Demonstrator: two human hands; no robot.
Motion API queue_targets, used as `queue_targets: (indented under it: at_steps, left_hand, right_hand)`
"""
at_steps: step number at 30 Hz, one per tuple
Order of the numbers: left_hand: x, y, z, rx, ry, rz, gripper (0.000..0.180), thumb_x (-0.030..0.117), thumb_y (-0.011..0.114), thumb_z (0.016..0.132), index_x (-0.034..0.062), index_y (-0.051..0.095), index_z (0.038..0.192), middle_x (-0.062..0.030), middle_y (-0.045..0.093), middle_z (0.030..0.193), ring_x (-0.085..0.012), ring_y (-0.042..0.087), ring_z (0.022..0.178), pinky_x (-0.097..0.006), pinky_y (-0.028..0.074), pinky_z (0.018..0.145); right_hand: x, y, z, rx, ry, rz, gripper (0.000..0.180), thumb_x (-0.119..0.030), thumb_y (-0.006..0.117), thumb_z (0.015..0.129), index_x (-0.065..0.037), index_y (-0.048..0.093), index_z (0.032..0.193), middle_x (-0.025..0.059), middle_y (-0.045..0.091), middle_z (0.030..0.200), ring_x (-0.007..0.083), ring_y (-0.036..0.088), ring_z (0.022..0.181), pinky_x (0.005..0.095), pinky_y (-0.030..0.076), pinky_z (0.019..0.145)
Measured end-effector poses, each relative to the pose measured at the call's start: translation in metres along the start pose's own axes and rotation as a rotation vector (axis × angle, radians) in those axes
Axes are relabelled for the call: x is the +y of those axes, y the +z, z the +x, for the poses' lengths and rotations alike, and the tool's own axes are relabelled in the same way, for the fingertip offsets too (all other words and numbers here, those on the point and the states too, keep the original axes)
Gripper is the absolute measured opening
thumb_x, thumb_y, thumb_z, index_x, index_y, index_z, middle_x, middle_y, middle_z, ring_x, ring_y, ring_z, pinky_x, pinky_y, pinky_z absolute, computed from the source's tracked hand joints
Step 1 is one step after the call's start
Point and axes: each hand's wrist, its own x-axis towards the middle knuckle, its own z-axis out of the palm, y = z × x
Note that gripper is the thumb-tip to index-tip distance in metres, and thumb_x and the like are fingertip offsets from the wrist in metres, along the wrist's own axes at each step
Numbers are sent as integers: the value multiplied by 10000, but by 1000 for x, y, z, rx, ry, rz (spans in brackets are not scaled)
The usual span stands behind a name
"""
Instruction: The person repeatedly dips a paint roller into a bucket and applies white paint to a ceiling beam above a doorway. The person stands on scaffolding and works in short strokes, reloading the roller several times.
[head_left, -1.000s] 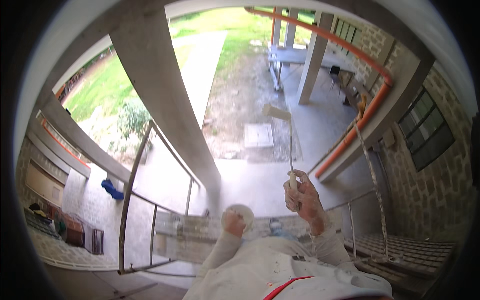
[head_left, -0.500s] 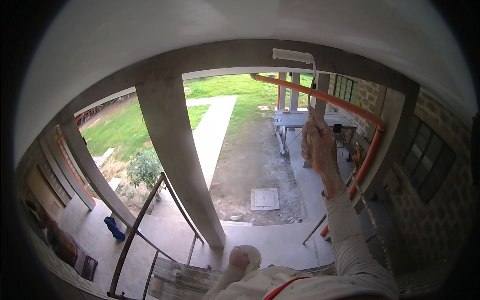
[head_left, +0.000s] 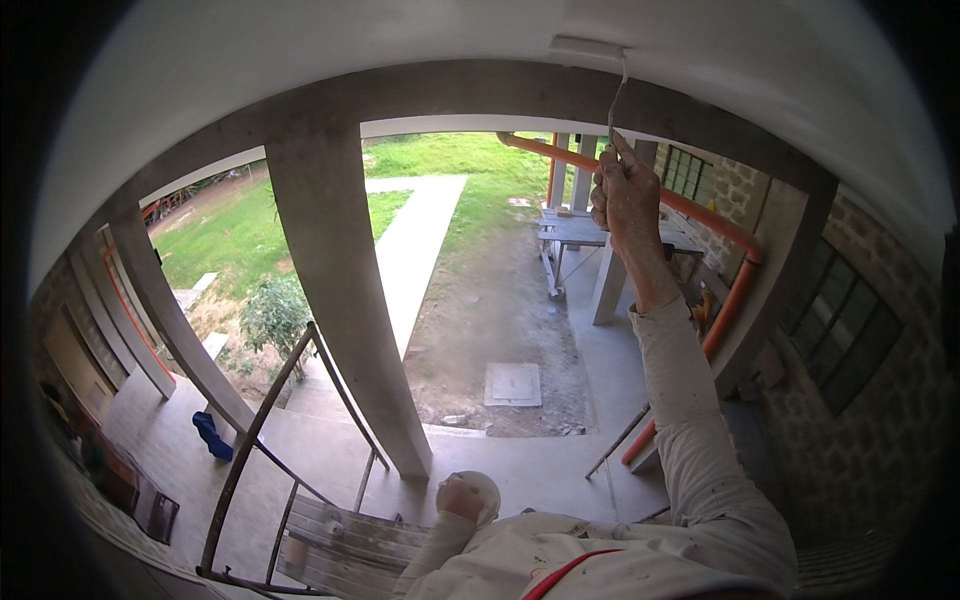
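My right hand (head_left: 626, 195) is raised high, its fingers wrapped round the handle of a paint roller (head_left: 588, 48). The pale roller sleeve meets the white ceiling (head_left: 450, 30), just above the grey concrete beam (head_left: 440, 95). A bent wire frame (head_left: 621, 90) joins the sleeve to the handle. Low in front of my body, my left hand (head_left: 462, 498) is closed at the edge of a round, whitish bucket (head_left: 489, 490). The hand partly covers the bucket, and what lies inside it cannot be made out.
Scaffold rails (head_left: 262, 430) and wooden planks (head_left: 365, 548) are at lower left. A concrete column (head_left: 335, 280) rises ahead. At right runs an orange pipe (head_left: 725, 232), near a stone wall (head_left: 880, 470). A table (head_left: 585, 232) and grass (head_left: 480, 160) lie beyond.
My right hand has moved up, bringing the roller from in front of the beam to the ceiling. My left hand and the bucket appear slightly further left.
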Motion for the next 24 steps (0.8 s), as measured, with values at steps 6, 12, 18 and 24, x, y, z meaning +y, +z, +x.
queue_targets:
  at_steps: [6, 12, 18, 24]
  left_hand:
    - [23, -23, -22, -63, 18, 149, 392, 53, 689, 636, -101, 647, 994, -238, 685, 930, -393, 685, 904, -424, 538, 823]
    - [-15, -16, -17, 35, -48, -87, 414, 47, 665, 638, -110, 602, 1016, -216, 671, 850, -377, 679, 783, -437, 540, 741]
    - [-28, -19, -11, 34, -47, -144, 400, 36, 662, 630, -105, 597, 999, -195, 671, 818, -343, 683, 778, -414, 540, 727]
    - [-24, -24, -10, 76, -38, -222, 382, 37, 670, 624, -99, 623, 978, -196, 685, 824, -351, 693, 802, -414, 547, 755]
  right_hand:
    - [22, 12, 50, -27, 5, -18, 491, -161, 529, 1077, -43, 436, 1544, -48, 450, 657, 29, 415, 469, 221, 339, 371]
    - [1, 7, 8, 9, 30, 31, 484, -159, 534, 1075, -48, 450, 1538, -52, 458, 668, 25, 407, 469, 213, 329, 365]
    - [-37, 7, -62, 48, -68, 42, 493, -199, 565, 1076, -71, 457, 1539, -54, 458, 665, 12, 402, 457, 195, 316, 343]
    - [-48, 9, -82, 78, -113, -17, 489, -195, 567, 1074, -71, 462, 1535, -48, 469, 678, 11, 400, 456, 185, 336, 352]
